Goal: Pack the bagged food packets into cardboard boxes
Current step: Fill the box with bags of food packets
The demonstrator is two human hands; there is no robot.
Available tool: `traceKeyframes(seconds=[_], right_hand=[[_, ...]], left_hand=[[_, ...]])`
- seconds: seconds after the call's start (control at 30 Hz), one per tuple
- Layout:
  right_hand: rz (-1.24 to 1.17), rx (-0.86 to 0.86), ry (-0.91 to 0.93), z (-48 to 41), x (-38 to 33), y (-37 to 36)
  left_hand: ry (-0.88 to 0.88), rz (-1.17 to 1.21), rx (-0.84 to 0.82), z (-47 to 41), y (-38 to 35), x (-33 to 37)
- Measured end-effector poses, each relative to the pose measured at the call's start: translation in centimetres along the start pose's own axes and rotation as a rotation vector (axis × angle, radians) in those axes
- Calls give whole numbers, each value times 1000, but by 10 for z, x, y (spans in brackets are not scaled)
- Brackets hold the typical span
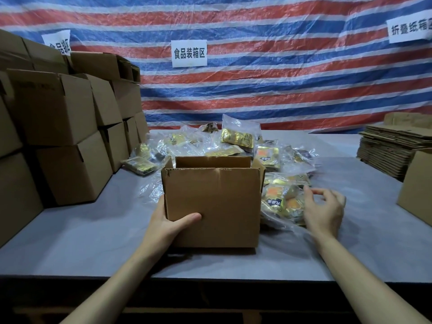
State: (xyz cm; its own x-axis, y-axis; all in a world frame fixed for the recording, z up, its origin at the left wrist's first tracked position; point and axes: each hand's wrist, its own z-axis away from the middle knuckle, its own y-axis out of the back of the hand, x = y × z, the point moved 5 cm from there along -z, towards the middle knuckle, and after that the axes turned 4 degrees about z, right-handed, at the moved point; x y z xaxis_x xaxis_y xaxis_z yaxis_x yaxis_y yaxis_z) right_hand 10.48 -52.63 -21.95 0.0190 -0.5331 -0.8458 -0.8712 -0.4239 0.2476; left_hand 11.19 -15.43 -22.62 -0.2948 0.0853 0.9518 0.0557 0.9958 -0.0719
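A red, white and blue striped tarp fills the background, and the grey tabletop runs beneath it. Closed cartons are stacked from 9 to 10 o'clock of the centre. The open cardboard box stands upright in the middle with its flaps raised. Bagged food packets lie heaped on the tabletop from 11 to 2 o'clock of it, just behind and beside it. Flattened cartons are piled at 2 o'clock. The nearest bag lies at 3 o'clock, against the box. The left hand has its grip on the box's lower left corner, thumb across the front face. The right hand hovers over the nearest bag, grip wide and holding nothing. A paper sign hangs at 12 o'clock.
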Motion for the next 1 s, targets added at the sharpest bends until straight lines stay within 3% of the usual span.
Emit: traceKeyframes(seconds=[0.13,0.27,0.4,0.47,0.53,0.6,0.83,1.0], right_hand=[[-7,-111,113,10,-12,2],[-253,-622,-30,24,-14,6],[24,-1172,233,34,-16,35],[291,-1246,373,41,-11,46],[395,-1159,494,47,-10,48],[343,-1011,505,50,-14,48],[89,-472,361,11,-58,53],[-83,-301,256,-22,-116,54]], left_hand=[[-12,-9,7,0,0,0],[-9,-9,-5,-1,-1,1],[-12,-9,-11,-1,0,2],[-12,-7,-20,0,-1,3],[-18,-8,-21,1,-2,4],[-14,-6,-27,1,-2,4],[-8,-17,-64,2,-4,3],[-30,-35,-67,3,-7,4]])
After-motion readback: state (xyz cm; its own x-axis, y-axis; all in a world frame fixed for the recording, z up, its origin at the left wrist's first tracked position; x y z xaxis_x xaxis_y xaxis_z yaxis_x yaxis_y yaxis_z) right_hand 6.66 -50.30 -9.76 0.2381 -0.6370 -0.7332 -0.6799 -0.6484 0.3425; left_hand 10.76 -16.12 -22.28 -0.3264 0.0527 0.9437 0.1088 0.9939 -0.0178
